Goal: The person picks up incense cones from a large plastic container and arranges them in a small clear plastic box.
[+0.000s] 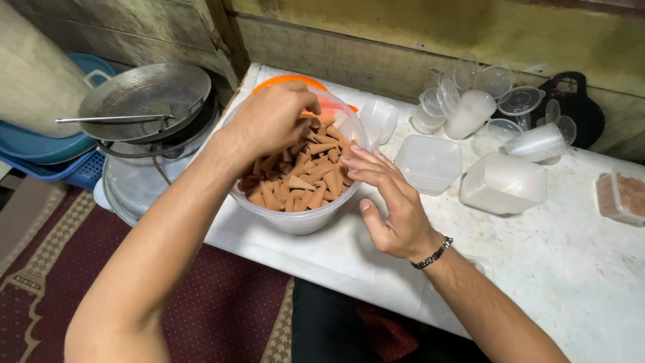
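Head view: clear tub full of brown cones — left hand pinching some, right hand loose — empty lidded boxes.

left hand: bare, no rings, nothing on wrist
right hand: bare, no rings
right wrist: dark beaded bracelet, thin, w/ metallic links
arms: bare, no sleeves in view
legs: dark trousers

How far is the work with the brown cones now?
Done: one small tub at the right edge holds brown contents. In hand: the left hand and right hand reach into the big tub of brown cones. Left: the tub looks nearly full, and clear containers and cups look empty.
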